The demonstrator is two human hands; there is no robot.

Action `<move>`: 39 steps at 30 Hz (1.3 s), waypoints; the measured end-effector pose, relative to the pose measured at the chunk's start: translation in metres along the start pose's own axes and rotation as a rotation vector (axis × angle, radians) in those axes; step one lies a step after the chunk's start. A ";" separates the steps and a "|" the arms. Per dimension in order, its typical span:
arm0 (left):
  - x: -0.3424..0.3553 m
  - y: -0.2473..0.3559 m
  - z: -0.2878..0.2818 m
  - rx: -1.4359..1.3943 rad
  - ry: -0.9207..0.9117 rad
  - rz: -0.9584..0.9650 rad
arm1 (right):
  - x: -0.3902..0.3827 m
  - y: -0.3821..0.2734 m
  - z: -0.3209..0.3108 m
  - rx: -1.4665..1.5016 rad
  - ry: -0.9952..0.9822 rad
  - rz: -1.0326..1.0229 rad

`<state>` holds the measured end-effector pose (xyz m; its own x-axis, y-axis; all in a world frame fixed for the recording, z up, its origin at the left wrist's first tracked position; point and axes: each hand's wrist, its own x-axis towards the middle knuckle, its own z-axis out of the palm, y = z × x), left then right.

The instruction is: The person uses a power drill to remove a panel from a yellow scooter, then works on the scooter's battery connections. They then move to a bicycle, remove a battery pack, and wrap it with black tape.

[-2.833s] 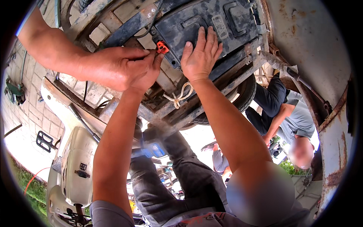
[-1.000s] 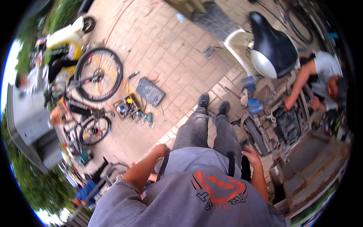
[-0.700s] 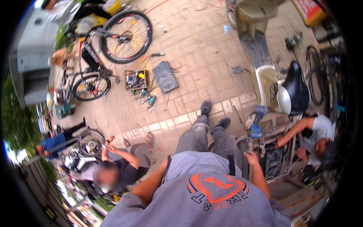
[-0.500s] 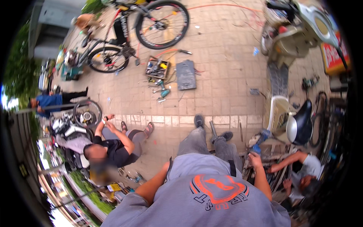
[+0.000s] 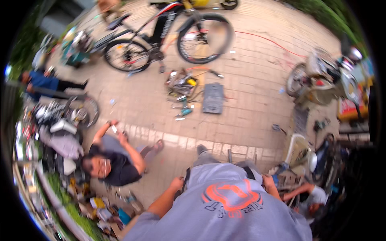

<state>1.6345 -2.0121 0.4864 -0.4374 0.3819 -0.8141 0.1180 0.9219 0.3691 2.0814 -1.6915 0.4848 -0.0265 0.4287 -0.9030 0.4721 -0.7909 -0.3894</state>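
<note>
My left hand hangs beside my left hip, close to a black strap at the edge of my grey shirt. On the other side my right hand is low by my right hip, near a second black strap. Blur and small size hide the fingers of both hands, so I cannot make out anything in them. Just beyond my right hand lies a blue object among metal parts. My shoe points forward on the paving.
Ahead lie a toolbox, a green power drill and a dark flat panel. An electric bicycle stands behind them. A scooter is at right. One person crouches left; another works right.
My view has turned and the surroundings have shifted. My right hand has drawn back from the blue object toward my hip. My left hand has come into view.
</note>
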 end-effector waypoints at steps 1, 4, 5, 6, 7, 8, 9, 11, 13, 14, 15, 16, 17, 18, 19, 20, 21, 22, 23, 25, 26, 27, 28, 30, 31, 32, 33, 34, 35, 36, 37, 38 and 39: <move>0.012 -0.006 -0.010 0.061 0.056 0.006 | -0.010 -0.007 0.014 0.008 0.029 -0.042; 0.019 0.013 -0.058 -0.078 -0.118 -0.100 | -0.056 -0.060 0.042 -0.363 0.059 -0.110; 0.040 0.004 -0.058 -0.103 -0.180 -0.090 | -0.029 -0.027 0.023 -0.513 0.085 -0.122; 0.052 -0.007 -0.070 -0.116 -0.178 -0.109 | -0.030 -0.047 0.039 -0.503 0.042 -0.260; 0.064 -0.007 -0.081 -0.115 -0.187 -0.121 | -0.026 -0.057 0.046 -0.591 0.090 -0.223; 0.077 -0.003 -0.089 -0.083 -0.209 -0.119 | -0.028 -0.058 0.049 -0.660 0.154 -0.174; 0.091 0.006 -0.093 -0.036 -0.238 -0.114 | -0.033 -0.046 0.049 -0.539 0.204 -0.198; 0.113 0.025 -0.098 0.055 -0.285 -0.090 | -0.046 -0.002 0.056 -0.352 0.373 -0.205; 0.133 0.045 -0.106 0.123 -0.312 -0.073 | -0.058 0.028 0.057 -0.252 0.459 -0.171; 0.141 0.054 -0.112 0.154 -0.316 -0.067 | -0.065 0.045 0.060 -0.225 0.456 -0.124; 0.149 0.064 -0.116 0.178 -0.314 -0.061 | -0.072 0.056 0.060 -0.205 0.447 -0.083; 0.158 0.077 -0.119 0.203 -0.315 -0.051 | -0.078 0.067 0.059 -0.143 0.463 -0.040; 0.166 0.090 -0.124 0.221 -0.304 -0.043 | -0.088 0.070 0.056 -0.084 0.471 -0.003; 0.175 0.103 -0.124 0.246 -0.300 -0.030 | -0.097 0.080 0.051 -0.023 0.482 0.040; 0.184 0.119 -0.121 0.272 -0.302 -0.014 | -0.098 0.100 0.045 0.001 0.531 0.061; 0.196 0.133 -0.119 0.305 -0.309 0.019 | -0.101 0.116 0.041 0.028 0.576 0.083; 0.207 0.150 -0.113 0.345 -0.311 0.050 | -0.103 0.131 0.038 0.121 0.609 0.131; 0.216 0.170 -0.105 0.366 -0.332 0.081 | -0.101 0.151 0.034 0.160 0.632 0.172; 0.222 0.191 -0.095 0.364 -0.359 0.110 | -0.095 0.172 0.028 0.194 0.652 0.208; 0.226 0.237 -0.062 0.304 -0.435 0.128 | -0.076 0.201 0.016 0.308 0.721 0.257; 0.204 0.278 -0.039 0.258 -0.470 0.132 | -0.065 0.206 0.006 0.259 0.719 0.263; 0.169 0.324 -0.008 0.208 -0.497 0.138 | -0.060 0.201 -0.010 0.211 0.713 0.259; 0.143 0.359 0.030 0.311 -0.509 0.206 | -0.055 0.203 -0.028 0.167 0.715 0.266; 0.098 0.412 0.089 0.552 -0.542 0.309 | -0.031 0.232 -0.041 0.409 0.698 0.248; 0.089 0.432 0.118 0.578 -0.580 0.364 | -0.019 0.239 -0.053 0.507 0.710 0.252; 0.079 0.448 0.141 0.597 -0.610 0.417 | -0.008 0.241 -0.066 0.600 0.716 0.250; 0.066 0.470 0.164 0.738 -0.596 0.501 | -0.008 0.231 -0.080 0.650 0.711 0.221; 0.051 0.494 0.188 0.877 -0.585 0.591 | -0.009 0.218 -0.098 0.699 0.714 0.189; 0.036 0.516 0.214 0.953 -0.619 0.707 | -0.003 0.219 -0.105 0.708 0.754 0.208; 0.023 0.535 0.239 1.025 -0.659 0.823 | 0.003 0.222 -0.111 0.715 0.794 0.230; 0.013 0.551 0.263 1.031 -0.682 0.866 | 0.008 0.224 -0.118 0.717 0.835 0.252; 0.020 0.561 0.286 0.994 -0.763 0.912 | 0.012 0.220 -0.126 0.764 0.833 0.267; 0.007 0.575 0.309 1.047 -0.804 0.966 | 0.012 0.212 -0.136 0.810 0.826 0.280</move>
<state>1.9745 -1.4588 0.5544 0.6636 0.4345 -0.6090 0.7208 -0.1537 0.6759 2.3006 -1.7944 0.4160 0.7049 0.1140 -0.7001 -0.3311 -0.8201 -0.4668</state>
